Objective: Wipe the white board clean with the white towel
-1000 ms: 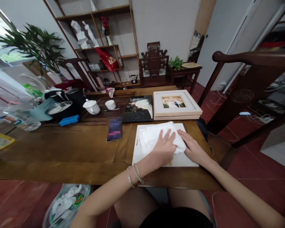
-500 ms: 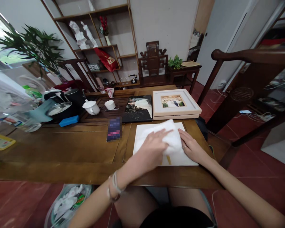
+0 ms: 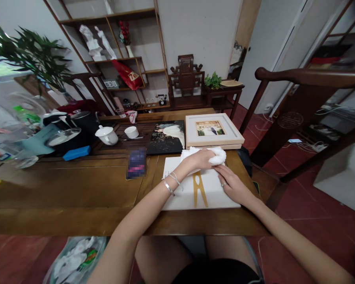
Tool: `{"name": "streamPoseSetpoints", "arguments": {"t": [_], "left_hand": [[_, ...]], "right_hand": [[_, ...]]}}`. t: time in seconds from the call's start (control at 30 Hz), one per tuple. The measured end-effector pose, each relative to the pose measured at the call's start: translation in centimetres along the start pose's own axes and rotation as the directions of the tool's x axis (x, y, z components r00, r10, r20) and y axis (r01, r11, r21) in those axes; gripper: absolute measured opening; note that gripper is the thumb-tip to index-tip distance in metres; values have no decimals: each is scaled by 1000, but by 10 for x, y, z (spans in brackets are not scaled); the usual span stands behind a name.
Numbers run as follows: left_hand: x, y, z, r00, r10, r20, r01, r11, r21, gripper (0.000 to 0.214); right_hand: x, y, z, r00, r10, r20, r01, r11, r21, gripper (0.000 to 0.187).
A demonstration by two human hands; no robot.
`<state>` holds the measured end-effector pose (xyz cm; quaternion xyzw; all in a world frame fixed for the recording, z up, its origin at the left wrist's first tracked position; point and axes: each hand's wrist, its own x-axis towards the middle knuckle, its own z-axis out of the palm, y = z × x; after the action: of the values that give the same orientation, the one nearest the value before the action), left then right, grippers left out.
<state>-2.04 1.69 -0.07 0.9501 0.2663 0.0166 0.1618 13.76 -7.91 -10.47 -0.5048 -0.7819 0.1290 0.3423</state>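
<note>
A flat white panel [image 3: 180, 199] bearing a gold, forked figure [image 3: 197, 180] lies at the table's front edge. My left hand [image 3: 203, 158] is closed on a bunched white cloth [image 3: 218, 156] near the panel's far edge; part of the cloth is hidden under the hand. Lower and to the right, my right hand [image 3: 235, 185] rests with outstretched fingers on the panel's right side. It has a ring on one finger, and its fingertips are close to the cloth.
Beyond the panel lie a dark picture panel [image 3: 167, 138] and light-framed photos [image 3: 235, 139]. Left of it is a dark, pixelated item [image 3: 136, 163]. Farther left stand a white lidded cup [image 3: 107, 136], a small white cup [image 3: 131, 132] and a blue block [image 3: 77, 153].
My left hand has slid the cloth away from me toward the panel's far edge, uncovering the gold figure. My right hand stays on the panel's right side. The view has shifted slightly.
</note>
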Motion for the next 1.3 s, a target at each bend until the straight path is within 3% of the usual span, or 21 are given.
{"name": "streamPoseSetpoints", "arguments": {"t": [0.23,0.37,0.47,0.63,0.73,0.87,0.97,1.07,1.17,1.3], "left_hand": [[-60,-38,-1,988,-147,-46,147,989,9,24],[-107,-44,16,967,-238,-94,240,971,13,38],[-137,-21,40,962,-231,-148,235,972,7,52],[-166,43,71,986,-112,-125,120,991,55,76],[-163,57,76,986,-104,-127,121,984,131,61],[-125,38,73,966,-181,-185,213,962,173,24],[-81,25,70,966,-170,-196,215,949,233,24],[-52,31,70,971,-165,-175,213,928,305,25],[-58,53,76,977,-149,-155,193,926,324,24],[-101,92,93,983,7,-184,59,933,355,25]], "right_hand": [[-3,6,4,1000,13,-14,-12,999,34,44],[-3,6,5,1000,10,-10,-10,999,35,43],[-3,7,5,1000,4,-12,-3,1000,27,43],[-3,8,7,1000,0,-23,1,1000,25,44],[-3,9,7,1000,2,-23,-2,1000,17,44],[-3,9,7,1000,-8,-26,9,1000,25,44],[-2,10,5,1000,0,-28,1,1000,28,46],[-1,9,2,999,35,-31,-33,998,57,49],[0,7,-1,996,84,-33,-80,992,99,45],[1,5,-2,993,115,-31,-110,984,140,40]]}}
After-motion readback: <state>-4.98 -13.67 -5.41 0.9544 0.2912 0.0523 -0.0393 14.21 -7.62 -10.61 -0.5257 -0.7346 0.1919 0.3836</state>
